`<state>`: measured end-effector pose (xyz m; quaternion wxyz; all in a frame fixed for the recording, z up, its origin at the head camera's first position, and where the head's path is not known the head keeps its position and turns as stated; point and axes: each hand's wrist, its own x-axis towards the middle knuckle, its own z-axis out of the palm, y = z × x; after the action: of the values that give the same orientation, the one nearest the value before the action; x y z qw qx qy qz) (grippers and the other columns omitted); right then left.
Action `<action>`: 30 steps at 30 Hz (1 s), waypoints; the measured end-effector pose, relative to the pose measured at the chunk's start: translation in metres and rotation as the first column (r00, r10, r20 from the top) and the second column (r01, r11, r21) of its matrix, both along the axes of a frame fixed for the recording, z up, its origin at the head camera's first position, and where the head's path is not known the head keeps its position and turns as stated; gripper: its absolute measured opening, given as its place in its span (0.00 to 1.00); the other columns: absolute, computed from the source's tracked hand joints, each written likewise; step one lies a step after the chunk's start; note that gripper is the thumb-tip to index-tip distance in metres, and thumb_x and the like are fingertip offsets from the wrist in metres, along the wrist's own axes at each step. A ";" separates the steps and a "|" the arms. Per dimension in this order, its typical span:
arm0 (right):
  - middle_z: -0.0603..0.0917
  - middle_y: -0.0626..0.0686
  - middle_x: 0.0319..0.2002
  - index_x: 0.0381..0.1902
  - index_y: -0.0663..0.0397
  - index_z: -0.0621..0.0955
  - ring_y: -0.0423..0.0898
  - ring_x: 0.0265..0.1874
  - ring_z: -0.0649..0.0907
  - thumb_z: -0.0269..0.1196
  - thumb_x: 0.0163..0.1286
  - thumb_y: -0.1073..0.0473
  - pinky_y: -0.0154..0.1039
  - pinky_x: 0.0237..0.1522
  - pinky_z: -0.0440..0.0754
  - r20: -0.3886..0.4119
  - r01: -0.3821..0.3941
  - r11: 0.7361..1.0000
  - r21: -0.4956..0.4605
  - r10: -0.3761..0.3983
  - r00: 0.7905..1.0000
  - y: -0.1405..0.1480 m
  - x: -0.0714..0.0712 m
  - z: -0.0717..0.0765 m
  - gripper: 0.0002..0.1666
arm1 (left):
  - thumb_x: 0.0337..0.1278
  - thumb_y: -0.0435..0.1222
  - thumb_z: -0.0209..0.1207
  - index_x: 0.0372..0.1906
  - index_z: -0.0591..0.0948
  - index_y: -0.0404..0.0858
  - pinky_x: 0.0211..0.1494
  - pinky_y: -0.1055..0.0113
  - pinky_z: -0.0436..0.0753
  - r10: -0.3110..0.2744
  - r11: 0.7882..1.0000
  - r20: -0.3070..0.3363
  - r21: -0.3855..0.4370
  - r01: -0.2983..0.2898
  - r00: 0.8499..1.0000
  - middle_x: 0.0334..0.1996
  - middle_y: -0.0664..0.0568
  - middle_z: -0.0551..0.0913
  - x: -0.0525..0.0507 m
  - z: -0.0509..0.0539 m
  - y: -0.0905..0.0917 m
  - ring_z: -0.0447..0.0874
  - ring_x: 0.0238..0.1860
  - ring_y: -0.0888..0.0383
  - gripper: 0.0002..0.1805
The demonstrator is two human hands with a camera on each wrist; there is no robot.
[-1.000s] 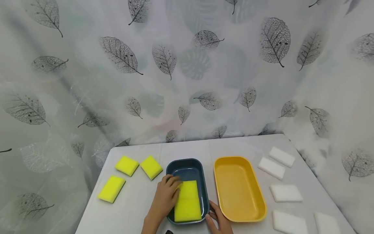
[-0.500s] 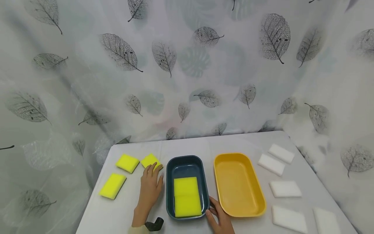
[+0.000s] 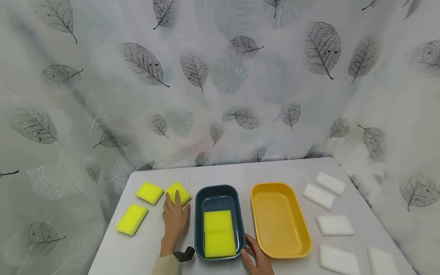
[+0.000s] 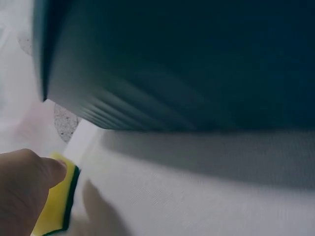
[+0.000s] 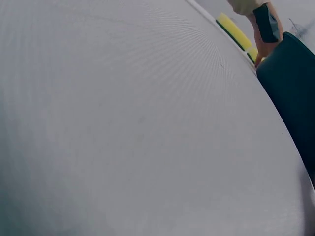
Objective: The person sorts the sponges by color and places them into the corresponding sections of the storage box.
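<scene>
My left hand (image 3: pixel 174 219) touches a yellow sponge (image 3: pixel 179 191) lying left of the dark blue tray (image 3: pixel 220 191); the fingers reach over its top and the thumb stands apart toward the tray. In the left wrist view, the thumb overlaps this sponge (image 4: pixel 55 206), whose dark green scouring layer shows along one edge. At the tray's near right corner, my right hand (image 3: pixel 258 258) holds the rim with thumb and fingers, partly hidden. Inside the tray, yellow sponges (image 3: pixel 220 235) lie end to end in the near part. The right wrist view shows the tray's outer wall (image 5: pixel 295 98).
Two more yellow sponges, one behind (image 3: pixel 149 193) and one in front (image 3: pixel 132 219), lie at the left. A yellow tray (image 3: pixel 280 221) stands right of the blue one. Several white sponges (image 3: pixel 335 225) are spread along the right side. A leaf-patterned curtain (image 3: pixel 220 84) hangs behind the table.
My left hand has come away from the sponges in the blue tray, moved left and reached the loose sponge beside it. That sponge has not visibly moved. My right hand stays at the tray corner.
</scene>
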<state>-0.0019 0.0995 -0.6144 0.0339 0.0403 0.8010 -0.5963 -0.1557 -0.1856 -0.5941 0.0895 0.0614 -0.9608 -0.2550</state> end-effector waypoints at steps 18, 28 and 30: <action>0.78 0.58 0.70 0.74 0.53 0.72 0.36 0.64 0.80 0.61 0.78 0.42 0.29 0.63 0.82 0.011 0.006 1.000 0.014 -0.006 1.000 0.001 -0.004 0.003 0.34 | 0.63 0.42 0.70 0.70 0.70 0.38 0.68 0.30 0.59 0.037 0.982 -0.095 0.186 -0.018 0.995 0.78 0.25 0.52 -0.024 -0.019 -0.019 0.51 0.76 0.28 0.34; 0.79 0.56 0.69 0.73 0.52 0.73 0.34 0.63 0.80 0.62 0.78 0.45 0.30 0.62 0.83 -0.036 0.027 0.999 0.021 -0.026 0.999 -0.001 0.001 -0.002 0.32 | 0.67 0.28 0.63 0.69 0.75 0.43 0.73 0.30 0.59 -0.008 0.967 -0.206 0.248 0.060 0.979 0.77 0.33 0.64 -0.019 -0.042 -0.032 0.61 0.74 0.31 0.27; 0.79 0.57 0.69 0.73 0.54 0.72 0.34 0.63 0.80 0.61 0.79 0.44 0.30 0.62 0.83 -0.034 0.019 0.999 0.028 -0.018 0.999 -0.002 0.003 -0.002 0.33 | 0.68 0.25 0.60 0.69 0.75 0.42 0.75 0.31 0.59 -0.009 0.965 -0.214 0.254 0.065 0.977 0.76 0.34 0.64 -0.016 -0.043 -0.033 0.61 0.75 0.32 0.26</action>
<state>0.0009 0.0976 -0.6167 0.0141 0.0380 0.8093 -0.5859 -0.1717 -0.2184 -0.6373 0.1770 0.0273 -0.9052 -0.3853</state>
